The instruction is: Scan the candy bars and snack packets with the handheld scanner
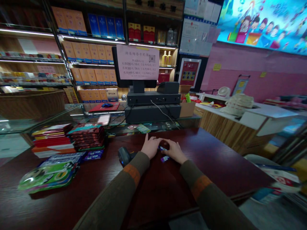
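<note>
My left hand [151, 147] and my right hand [176, 151] meet at the fingertips over the dark red-brown table [165, 195]. Between them is a small blue-purple packet [163, 148], pinched by the fingers and partly hidden by them. One or two fingers of the left hand stick out forward. A second small purple packet [165, 158] lies on the table just below the right fingers. Left of my left hand, a black handheld barcode scanner [124, 156] rests on the tabletop.
Stacks of red booklet-like packs [54, 139] and dark brown packets [86, 137] stand at the left, beside more purple packets [94, 155] and a green panda-pattern package [48, 175]. Ahead, a register [153, 110] and a monitor with a paper sign [137, 62] stand on a glass counter.
</note>
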### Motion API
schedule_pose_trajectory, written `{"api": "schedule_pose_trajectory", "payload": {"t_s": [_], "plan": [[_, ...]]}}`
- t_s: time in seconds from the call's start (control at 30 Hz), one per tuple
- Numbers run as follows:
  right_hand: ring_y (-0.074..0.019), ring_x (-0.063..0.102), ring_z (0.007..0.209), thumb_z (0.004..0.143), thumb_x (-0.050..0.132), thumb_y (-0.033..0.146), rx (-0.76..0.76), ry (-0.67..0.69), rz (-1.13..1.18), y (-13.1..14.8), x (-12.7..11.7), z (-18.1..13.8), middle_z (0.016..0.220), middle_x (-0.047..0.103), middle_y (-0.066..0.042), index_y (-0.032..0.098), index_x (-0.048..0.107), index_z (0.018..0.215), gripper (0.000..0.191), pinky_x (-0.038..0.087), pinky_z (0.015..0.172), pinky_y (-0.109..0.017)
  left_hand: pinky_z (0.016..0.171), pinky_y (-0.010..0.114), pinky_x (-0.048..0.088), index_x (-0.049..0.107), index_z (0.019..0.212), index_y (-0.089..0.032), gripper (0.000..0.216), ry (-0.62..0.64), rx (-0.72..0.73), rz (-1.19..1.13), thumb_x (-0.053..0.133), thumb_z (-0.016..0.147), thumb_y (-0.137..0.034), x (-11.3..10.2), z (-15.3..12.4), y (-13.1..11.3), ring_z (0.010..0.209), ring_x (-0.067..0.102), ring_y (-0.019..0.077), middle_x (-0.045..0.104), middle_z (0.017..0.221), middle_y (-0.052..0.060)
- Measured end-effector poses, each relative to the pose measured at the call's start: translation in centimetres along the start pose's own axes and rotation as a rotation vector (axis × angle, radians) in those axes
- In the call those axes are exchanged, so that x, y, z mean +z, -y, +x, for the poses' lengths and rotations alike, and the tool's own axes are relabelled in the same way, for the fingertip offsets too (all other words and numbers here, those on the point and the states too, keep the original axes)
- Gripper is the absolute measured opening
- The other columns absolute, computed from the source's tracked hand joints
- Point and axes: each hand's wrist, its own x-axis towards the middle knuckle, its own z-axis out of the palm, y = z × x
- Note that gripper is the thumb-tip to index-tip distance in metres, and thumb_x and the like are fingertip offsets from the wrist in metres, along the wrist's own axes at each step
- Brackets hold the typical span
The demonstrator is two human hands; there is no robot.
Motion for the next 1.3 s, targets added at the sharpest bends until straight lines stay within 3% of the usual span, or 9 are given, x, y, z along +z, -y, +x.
{"api": "schedule_pose_trajectory", "payload": {"t_s": [0.13, 0.4, 0.57, 0.73, 1.3], "plan": [[-0.0261, 0.059, 0.120, 0.076, 0.072, 0.025, 0.013, -0.043, -0.010, -0.5, 0.0, 0.4, 0.116, 0.072, -0.005, 0.027, 0.055, 0.137, 0.063, 0.022, 0.114, -0.057, 0.120, 0.064, 0.017, 0.043, 0.143, -0.024, 0.057, 0.052, -0.010, -0.037, 0.040, 0.089, -0.007, 0.9, 0.3, -0.1, 0.140, 0.046, 0.0250, 0.061, 0.140, 0.010], [-0.0247, 0.064, 0.104, 0.079, 0.069, 0.026, 0.048, -0.163, 0.005, -2.2, -0.1, 1.1, 0.100, 0.075, -0.002, 0.023, 0.062, 0.129, 0.051, 0.037, 0.103, -0.044, 0.121, 0.062, 0.016, 0.044, 0.143, -0.020, 0.052, 0.004, -0.067, -0.027, 0.036, 0.093, -0.009, 1.4, 0.4, 0.1, 0.134, 0.050, 0.0257, 0.066, 0.131, 0.012], [-0.0240, 0.063, 0.099, 0.080, 0.068, 0.027, -0.018, -0.283, 0.083, -2.2, -0.3, 1.2, 0.096, 0.074, -0.003, 0.021, 0.063, 0.126, 0.047, 0.042, 0.096, -0.039, 0.120, 0.061, 0.019, 0.040, 0.145, -0.019, 0.049, -0.024, -0.096, -0.054, 0.042, 0.096, -0.016, 1.8, 0.8, 0.1, 0.130, 0.054, 0.0264, 0.066, 0.130, 0.012], [-0.0243, 0.062, 0.102, 0.080, 0.068, 0.031, -0.073, -0.342, 0.214, -0.8, -0.6, 0.9, 0.101, 0.073, -0.004, 0.021, 0.063, 0.127, 0.048, 0.044, 0.096, -0.038, 0.119, 0.056, 0.024, 0.038, 0.146, -0.020, 0.053, -0.072, -0.136, -0.080, 0.050, 0.095, -0.019, 0.7, 0.4, 0.2, 0.130, 0.054, 0.0266, 0.061, 0.138, 0.012], [-0.0261, 0.064, 0.102, 0.085, 0.066, 0.036, -0.297, -0.393, 0.374, 4.6, 0.6, 1.3, 0.103, 0.073, -0.007, 0.023, 0.066, 0.122, 0.038, 0.049, 0.097, -0.045, 0.116, 0.045, 0.026, 0.055, 0.128, -0.024, 0.036, -0.279, -0.131, -0.047, 0.060, 0.092, -0.021, -3.2, -2.6, 4.5, 0.114, 0.064, 0.0218, 0.073, 0.116, 0.005]]}}
